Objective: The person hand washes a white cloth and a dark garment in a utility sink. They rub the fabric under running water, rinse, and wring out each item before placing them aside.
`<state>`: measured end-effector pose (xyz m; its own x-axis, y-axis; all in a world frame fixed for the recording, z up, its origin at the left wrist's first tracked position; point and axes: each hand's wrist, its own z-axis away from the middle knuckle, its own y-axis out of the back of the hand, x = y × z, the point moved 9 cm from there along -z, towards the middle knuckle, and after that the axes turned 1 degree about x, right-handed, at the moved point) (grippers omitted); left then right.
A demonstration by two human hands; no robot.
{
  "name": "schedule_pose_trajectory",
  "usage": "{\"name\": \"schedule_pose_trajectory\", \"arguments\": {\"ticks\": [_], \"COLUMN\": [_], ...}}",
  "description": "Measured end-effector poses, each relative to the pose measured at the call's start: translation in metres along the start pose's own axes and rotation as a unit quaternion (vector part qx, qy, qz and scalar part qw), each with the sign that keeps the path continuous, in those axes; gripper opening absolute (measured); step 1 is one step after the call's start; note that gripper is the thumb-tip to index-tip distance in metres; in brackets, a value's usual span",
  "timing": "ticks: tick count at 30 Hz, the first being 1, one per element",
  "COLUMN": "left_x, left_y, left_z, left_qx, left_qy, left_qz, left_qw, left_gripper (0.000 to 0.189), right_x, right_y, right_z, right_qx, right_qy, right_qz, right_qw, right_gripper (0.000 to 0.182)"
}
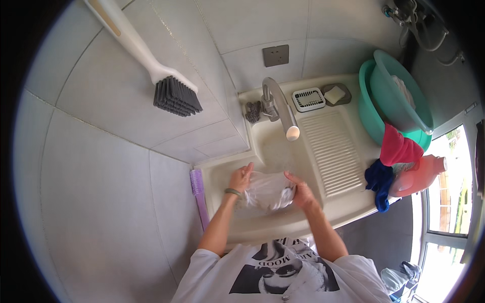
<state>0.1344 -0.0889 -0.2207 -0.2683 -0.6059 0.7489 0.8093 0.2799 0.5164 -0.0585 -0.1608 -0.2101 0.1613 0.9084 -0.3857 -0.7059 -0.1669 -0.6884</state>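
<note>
A wet white cloth (268, 190) is stretched between my two hands over the basin of a cream laundry sink (237, 216). My left hand (241, 178), with a band at the wrist, grips the cloth's left edge. On the opposite edge, my right hand (301, 192) has its thumb on top and its other fingers partly hidden. Part of the cloth is blurred. Above and beyond it curves a metal faucet (281, 106), its spout pointing towards me. To the right of the basin lies the sink's ribbed washboard (333, 153).
A white-handled brush (177, 95) hangs at the left wall; a purple brush (199, 195) lies by the sink's left rim. Soap (335, 94), a soap dish (308, 99) and a scourer (253, 111) line the back. Green basins (365, 102), red cloth (399, 147), blue cloth (379, 183) and a pink bottle (415, 178) stand right.
</note>
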Motion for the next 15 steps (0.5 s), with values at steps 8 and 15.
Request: {"name": "schedule_pose_trajectory", "arguments": {"ticks": [8,15], "left_x": [0.021,0.038], "left_y": [0.036,0.11], "left_z": [0.032,0.042], "left_qx": [-0.112,-0.005], "left_qy": [-0.139,-0.166], "left_qz": [-0.186,-0.022], "left_qw": [0.966,0.986], "left_gripper": [0.037,0.03], "right_x": [-0.068,-0.124], "right_y": [0.048,0.046], "right_z": [-0.012,0.008], "right_qx": [0.033,0.148], "right_qy": [0.285,0.414], "right_qz": [0.711,0.607], "right_qw": [0.642,0.662], "right_gripper": [0.042,0.024]}}
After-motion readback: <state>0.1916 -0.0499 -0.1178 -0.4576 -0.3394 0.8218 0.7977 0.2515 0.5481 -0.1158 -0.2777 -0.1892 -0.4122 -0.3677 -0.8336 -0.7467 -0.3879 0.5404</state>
